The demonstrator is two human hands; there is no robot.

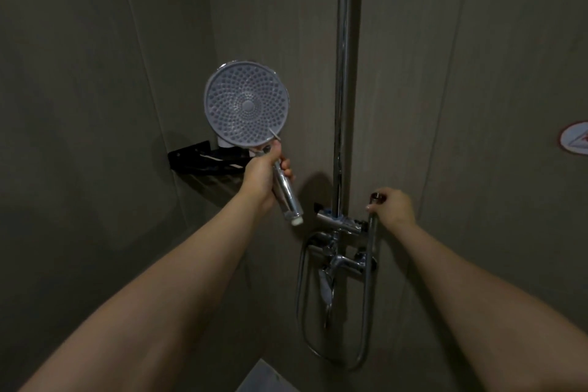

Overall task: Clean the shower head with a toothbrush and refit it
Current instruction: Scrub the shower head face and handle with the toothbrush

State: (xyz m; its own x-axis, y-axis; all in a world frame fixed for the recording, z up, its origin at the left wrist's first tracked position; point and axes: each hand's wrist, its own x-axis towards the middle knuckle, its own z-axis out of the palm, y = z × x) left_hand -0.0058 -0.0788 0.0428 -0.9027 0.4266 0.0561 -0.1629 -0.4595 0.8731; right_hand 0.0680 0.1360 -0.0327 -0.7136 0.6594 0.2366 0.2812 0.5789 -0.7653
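Observation:
My left hand (264,173) grips the chrome handle of the shower head (247,104), held upright with its round grey nozzle face turned toward me. The handle's threaded white end (296,220) points down and hangs free, detached from the hose. My right hand (393,207) holds the nut end of the metal hose (369,280), just right of the chrome riser pipe (345,73). The hose loops down below the mixer tap (342,259) and back up. No toothbrush is in view.
A black corner shelf (203,157) is fixed to the wall behind the shower head. Dark tiled walls close in on the left and right. A round sticker (576,138) sits on the right wall. A pale floor patch (265,375) shows at the bottom.

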